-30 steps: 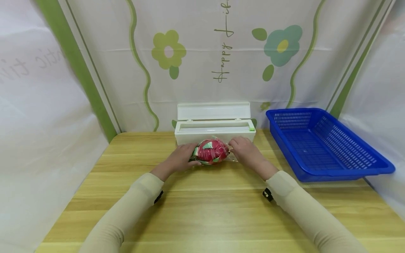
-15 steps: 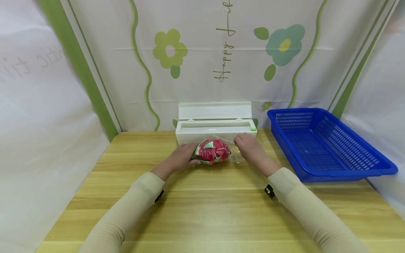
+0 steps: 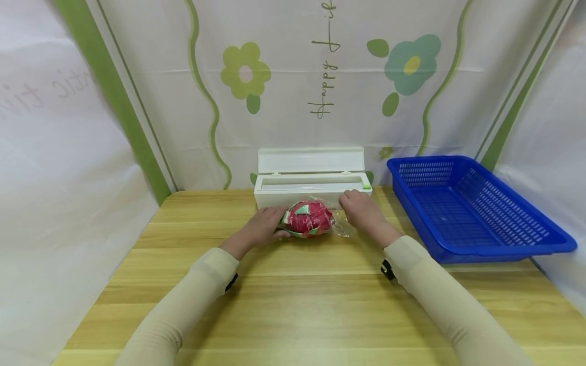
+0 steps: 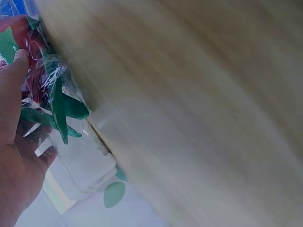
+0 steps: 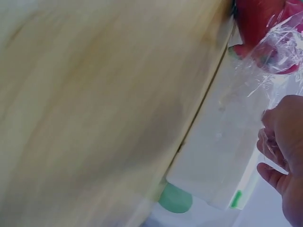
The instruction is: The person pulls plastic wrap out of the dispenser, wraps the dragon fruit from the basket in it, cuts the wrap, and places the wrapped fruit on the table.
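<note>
A red dragon fruit with green scales lies on the wooden table, covered in clear cling film. My left hand grips its left end, the thumb on the near side. In the left wrist view, green leaf tips poke out between thumb and fingers under the film. To the right of the fruit, my right hand pinches the loose end of the film, which stretches from the fruit to the fingers. Right behind both stands a white cling film box with its lid up.
A blue plastic basket stands on the right side of the table. A green cutter tab sits at the box's right end. A printed curtain hangs behind and along both sides.
My right hand has moved away from the fruit to the right, drawing the film end out, then stays nearly still. My left hand keeps its hold on the dragon fruit.
</note>
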